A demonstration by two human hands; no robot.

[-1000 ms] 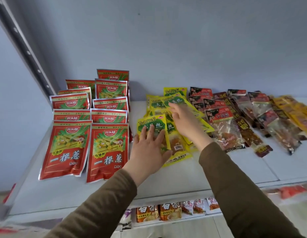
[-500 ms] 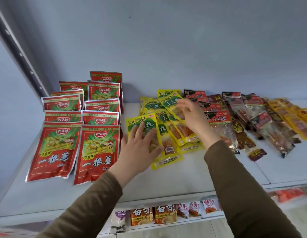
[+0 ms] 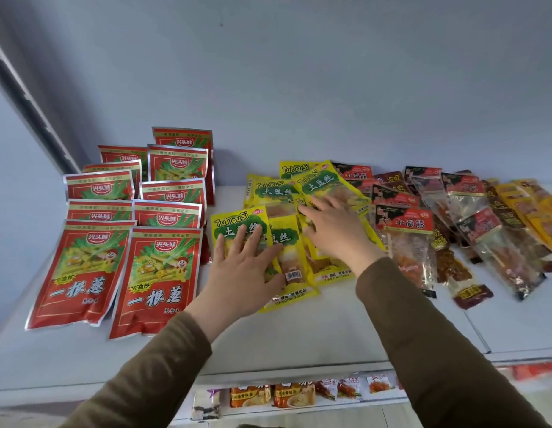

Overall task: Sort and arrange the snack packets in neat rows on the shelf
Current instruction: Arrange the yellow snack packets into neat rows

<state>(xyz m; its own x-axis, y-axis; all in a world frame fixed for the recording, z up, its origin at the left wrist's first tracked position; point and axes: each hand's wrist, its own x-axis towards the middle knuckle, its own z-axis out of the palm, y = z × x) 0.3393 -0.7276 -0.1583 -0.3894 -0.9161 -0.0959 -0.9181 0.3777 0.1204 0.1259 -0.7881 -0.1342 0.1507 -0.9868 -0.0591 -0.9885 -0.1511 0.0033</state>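
- Currently the left hand point(image 3: 244, 273) is pressing flat, fingers spread, on the front yellow packet point(image 3: 237, 225) lying mid-shelf point(image 3: 330, 329).
- The right hand point(image 3: 336, 233) is resting with straight fingers across the overlapping yellow packets point(image 3: 318, 183) behind.
- These pouches are probably behaving as light, floppy and slick; sliding them under flat palms, or pinching a sealed edge, is looking safest.

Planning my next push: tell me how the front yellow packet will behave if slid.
The yellow packet looks thin and flat, so probably light and floppy. Its glossy film likely slides easily on the smooth shelf. It overlaps neighbours, so they may drag along.
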